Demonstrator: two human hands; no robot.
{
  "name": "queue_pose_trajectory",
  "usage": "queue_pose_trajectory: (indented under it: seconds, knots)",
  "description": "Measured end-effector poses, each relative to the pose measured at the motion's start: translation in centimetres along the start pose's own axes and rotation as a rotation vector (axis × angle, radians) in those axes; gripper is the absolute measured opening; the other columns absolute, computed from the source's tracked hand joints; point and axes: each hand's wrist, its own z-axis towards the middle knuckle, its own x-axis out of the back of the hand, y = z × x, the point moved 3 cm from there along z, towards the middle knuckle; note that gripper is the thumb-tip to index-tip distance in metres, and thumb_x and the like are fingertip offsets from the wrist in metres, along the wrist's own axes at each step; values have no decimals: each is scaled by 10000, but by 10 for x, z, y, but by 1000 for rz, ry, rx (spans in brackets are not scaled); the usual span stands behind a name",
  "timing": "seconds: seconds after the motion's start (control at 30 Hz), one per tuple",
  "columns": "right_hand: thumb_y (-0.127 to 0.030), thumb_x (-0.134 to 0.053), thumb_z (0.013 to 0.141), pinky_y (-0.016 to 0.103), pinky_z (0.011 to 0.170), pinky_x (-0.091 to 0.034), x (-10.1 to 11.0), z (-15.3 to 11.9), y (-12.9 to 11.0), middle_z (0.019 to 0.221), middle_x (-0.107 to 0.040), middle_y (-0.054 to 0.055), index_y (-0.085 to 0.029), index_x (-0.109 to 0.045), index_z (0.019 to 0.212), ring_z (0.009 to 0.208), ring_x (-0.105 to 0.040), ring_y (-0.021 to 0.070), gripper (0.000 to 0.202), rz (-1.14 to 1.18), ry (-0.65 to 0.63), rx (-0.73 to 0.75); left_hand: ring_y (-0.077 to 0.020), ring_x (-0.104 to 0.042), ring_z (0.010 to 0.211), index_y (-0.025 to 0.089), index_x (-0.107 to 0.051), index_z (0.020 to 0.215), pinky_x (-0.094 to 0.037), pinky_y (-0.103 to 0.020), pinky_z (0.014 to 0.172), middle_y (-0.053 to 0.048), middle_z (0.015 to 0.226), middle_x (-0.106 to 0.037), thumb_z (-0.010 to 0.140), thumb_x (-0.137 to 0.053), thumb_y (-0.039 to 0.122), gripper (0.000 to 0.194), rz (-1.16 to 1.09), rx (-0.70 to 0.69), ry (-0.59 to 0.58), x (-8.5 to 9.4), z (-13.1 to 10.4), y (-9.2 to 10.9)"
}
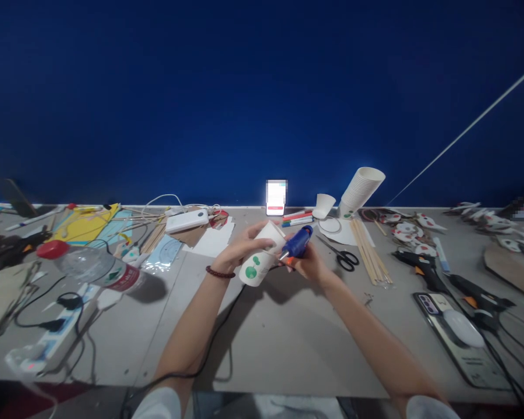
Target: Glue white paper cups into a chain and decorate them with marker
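My left hand [241, 247] is closed round a white paper cup [254, 271] with green round prints, tilted above the middle of the table. Another white paper piece shows at the cup's upper end; whether it is a second cup or a cut part I cannot tell. In my right hand [310, 265] is a blue hot glue gun [297, 242], its metal nozzle at the side of the cup. I cannot tell whether nozzle and cup touch. The glue gun's black cable [227, 317] runs down past my left forearm.
A lit phone [276, 198] stands against the blue wall. Stacked cups [361, 192], scissors [346, 259] and wooden sticks [369, 256] lie to the right, beyond them black glue guns [423, 269]. A bottle [100, 267] and a power strip [65, 331] occupy the left.
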Motion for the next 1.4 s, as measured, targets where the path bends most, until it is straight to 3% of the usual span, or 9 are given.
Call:
queue_pose_trajectory:
  seconds: [0.13,0.27,0.47,0.6,0.7,0.97,1.13,1.23,1.4]
  knots:
    - [-331,-908,523,253,399,-443,0,0,2,563,-644,-16,-204,-585,737,455,-576,142,408,44,-14,10,-224,-698,851,174,-664,1315,-511,-314,745,-110,1113,-753,715,-835,396,661,-62,-32,22,-6,-3,1]
    - [-270,-911,519,245,423,-465,5,0,1,550,-631,-53,-209,-586,852,459,-585,138,469,87,13,42,-305,-714,958,155,-668,1299,-524,-408,852,-132,1097,-763,871,-650,547,582,-200,-67,84,-8,-2,2]
    - [-269,-908,553,272,459,-493,15,3,4,592,-645,-53,-220,-560,936,477,-595,149,519,55,19,99,-292,-678,1055,212,-687,1272,-508,-372,887,-101,1147,-736,843,-639,643,611,26,-115,38,8,0,2]
    - [-294,-927,553,304,526,-530,17,3,5,669,-648,-38,-234,-552,893,536,-614,155,509,46,-57,133,-317,-635,1147,227,-672,1291,-499,-374,926,-111,1245,-703,705,-846,487,665,391,-193,96,6,-8,11]
    - [-291,-934,568,288,559,-523,17,0,0,732,-643,-26,-230,-558,850,592,-624,146,474,26,-105,173,-323,-608,1208,228,-681,1256,-486,-391,978,-114,1298,-684,702,-862,417,613,500,-264,104,-1,-12,17]
    - [-375,-927,596,399,705,-604,13,-2,-4,848,-730,32,-248,-572,835,805,-731,263,447,4,-123,192,-314,-647,1107,199,-730,1141,-502,-396,957,-105,1168,-730,672,-866,383,522,459,-304,170,-3,-9,17]
    - [-341,-884,661,402,764,-596,12,-2,-19,790,-705,14,-235,-647,798,747,-681,224,294,-251,-100,338,-312,-653,1104,196,-738,1141,-509,-388,952,-106,1162,-739,678,-861,382,513,486,-310,140,0,-10,18]
    - [-378,-846,723,379,725,-580,11,-2,-25,721,-668,16,-222,-641,697,703,-635,210,259,-368,-115,345,-305,-657,1085,197,-751,1116,-516,-378,938,-102,1141,-744,665,-868,378,499,454,-297,154,0,-10,17]
    - [-436,-852,719,365,674,-563,14,0,-22,653,-635,4,-221,-604,645,652,-609,203,337,-348,-103,374,-276,-662,1060,213,-760,1119,-522,-335,901,-82,1129,-736,638,-886,382,525,367,-260,161,2,-7,11]
